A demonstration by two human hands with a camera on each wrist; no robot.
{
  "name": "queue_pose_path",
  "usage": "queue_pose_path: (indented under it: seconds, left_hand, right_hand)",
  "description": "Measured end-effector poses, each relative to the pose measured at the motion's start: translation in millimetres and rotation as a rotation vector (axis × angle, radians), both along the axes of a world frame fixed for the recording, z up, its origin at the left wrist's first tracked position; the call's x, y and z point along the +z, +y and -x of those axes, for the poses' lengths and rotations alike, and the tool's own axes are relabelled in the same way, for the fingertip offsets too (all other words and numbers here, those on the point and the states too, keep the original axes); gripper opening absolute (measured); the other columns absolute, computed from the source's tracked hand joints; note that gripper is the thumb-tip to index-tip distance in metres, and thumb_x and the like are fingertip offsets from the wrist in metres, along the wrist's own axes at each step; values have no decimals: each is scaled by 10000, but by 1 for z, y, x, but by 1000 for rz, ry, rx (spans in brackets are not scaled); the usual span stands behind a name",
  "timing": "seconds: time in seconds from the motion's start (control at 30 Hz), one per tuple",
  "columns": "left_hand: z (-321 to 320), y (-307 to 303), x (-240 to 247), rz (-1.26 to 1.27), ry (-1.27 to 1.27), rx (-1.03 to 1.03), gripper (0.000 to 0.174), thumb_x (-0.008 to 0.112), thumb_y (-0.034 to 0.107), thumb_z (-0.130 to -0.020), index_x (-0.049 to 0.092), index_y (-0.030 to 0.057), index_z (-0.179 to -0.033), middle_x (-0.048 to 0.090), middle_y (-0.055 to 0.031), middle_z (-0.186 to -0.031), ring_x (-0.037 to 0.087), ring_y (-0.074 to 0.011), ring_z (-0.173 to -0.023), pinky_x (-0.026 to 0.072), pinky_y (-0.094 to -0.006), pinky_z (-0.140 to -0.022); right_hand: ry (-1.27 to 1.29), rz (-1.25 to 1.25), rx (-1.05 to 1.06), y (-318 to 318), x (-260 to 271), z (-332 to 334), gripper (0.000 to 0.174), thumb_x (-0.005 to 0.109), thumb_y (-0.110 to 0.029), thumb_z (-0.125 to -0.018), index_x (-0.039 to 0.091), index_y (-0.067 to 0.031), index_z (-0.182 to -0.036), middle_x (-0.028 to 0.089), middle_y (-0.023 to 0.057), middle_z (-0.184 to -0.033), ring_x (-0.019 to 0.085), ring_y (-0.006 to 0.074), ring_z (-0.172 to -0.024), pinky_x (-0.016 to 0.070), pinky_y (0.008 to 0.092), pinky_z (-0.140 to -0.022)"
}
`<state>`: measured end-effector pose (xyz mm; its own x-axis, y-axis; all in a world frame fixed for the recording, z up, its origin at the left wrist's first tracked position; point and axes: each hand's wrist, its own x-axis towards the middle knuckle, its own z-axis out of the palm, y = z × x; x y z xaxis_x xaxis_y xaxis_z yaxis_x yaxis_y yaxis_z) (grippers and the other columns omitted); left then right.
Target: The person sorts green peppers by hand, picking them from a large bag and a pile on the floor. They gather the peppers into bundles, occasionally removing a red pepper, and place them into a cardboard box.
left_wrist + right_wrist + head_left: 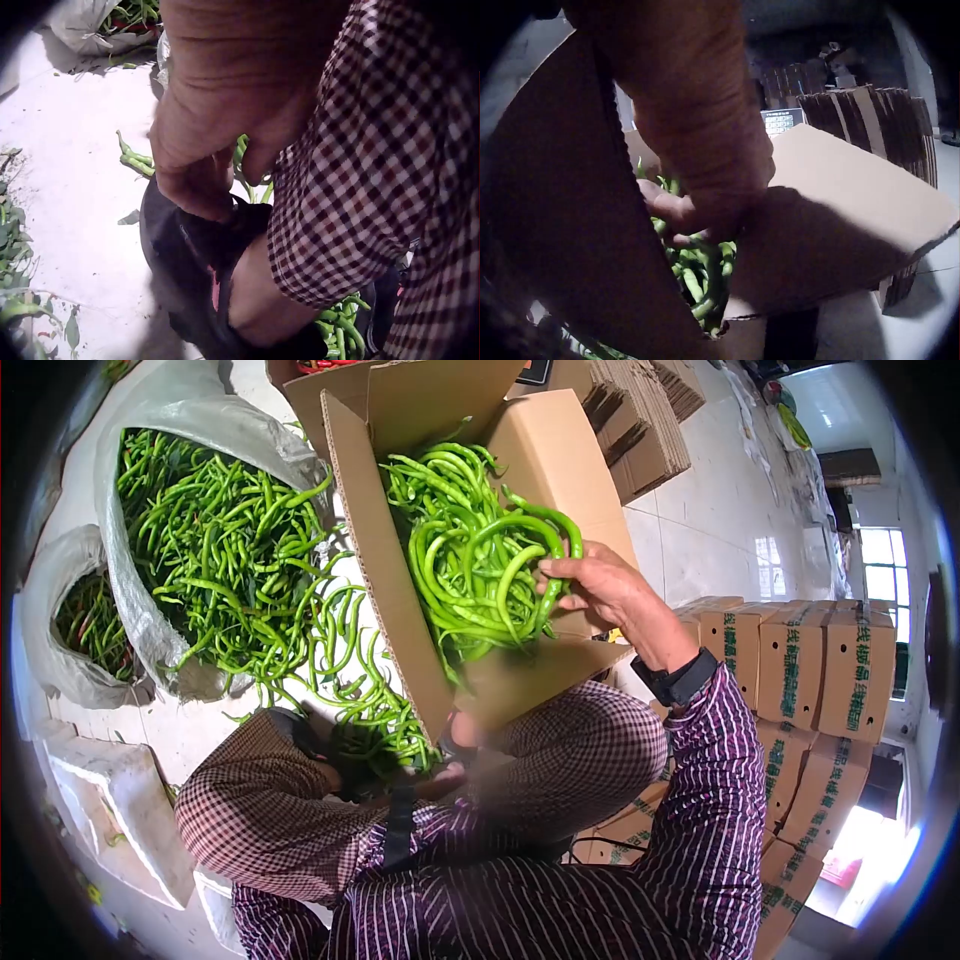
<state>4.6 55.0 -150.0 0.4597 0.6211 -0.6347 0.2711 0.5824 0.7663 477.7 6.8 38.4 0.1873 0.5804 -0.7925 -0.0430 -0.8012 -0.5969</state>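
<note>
Long green chili peppers (440, 560) fill an open cardboard box (405, 600) in front of the person. At the box's right side, the right hand (612, 588) pinches a few curved peppers between thumb and fingers. In the right wrist view this hand (705, 165) reaches down past the flaps, its fingertips partly hidden among the peppers. The left hand (232, 105) hangs low between the legs, fingers loosely curled right above a dark shoe (169, 240). Between its thumb and fingers, peppers on the floor show through.
A large white sack (130, 560) spills green peppers onto the floor at the left, beside a smaller sack (45, 605). Closed cartons (790, 660) are stacked at the right. Flattened cardboard (640, 450) stands behind the box. A white foam box (120, 810) lies lower left.
</note>
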Motion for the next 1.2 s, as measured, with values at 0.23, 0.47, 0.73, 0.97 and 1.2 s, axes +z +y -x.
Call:
queue_pose_path:
  seconds: [0.23,0.47,0.73,0.97,1.2]
  left_hand:
    - [-11,-3,4,-19,21,-23,259,572,144,-939,528,-4,-1148,644,-102,-917,616,-169,-810,505,-297,-731]
    - [-29,-3,7,-44,22,-42,263,576,144,-936,528,-4,-1149,645,-105,-916,617,-172,-808,505,-298,-730]
    - [-60,5,3,-66,13,-68,267,581,144,-933,529,-5,-1149,646,-108,-915,619,-175,-807,506,-300,-728]
    - [-61,6,-3,-69,50,-36,271,585,143,-930,529,-5,-1150,646,-110,-914,620,-178,-806,506,-302,-727]
    - [46,-9,17,-73,277,151,275,590,143,-927,529,-6,-1150,647,-113,-914,621,-180,-804,507,-303,-726]
  right_hand:
    - [-681,-590,77,8,66,24,233,606,-107,-856,560,-29,-1071,647,79,-833,649,195,-740,503,293,-567]
    - [-681,-624,1018,-39,-29,12,330,647,-62,-772,576,-34,-1093,614,205,-1053,587,391,-979,487,442,-837]
    - [-284,-191,1345,-16,-4,34,208,599,-144,-833,639,-59,-1019,645,98,-868,605,280,-754,521,404,-715]
    - [-650,-345,1107,-6,18,47,301,625,-50,-814,568,-17,-1108,594,180,-1087,564,381,-1020,468,425,-873]
    - [-806,-544,1186,3,67,88,351,650,-110,-816,575,22,-1132,609,210,-1078,572,401,-1006,462,443,-888]
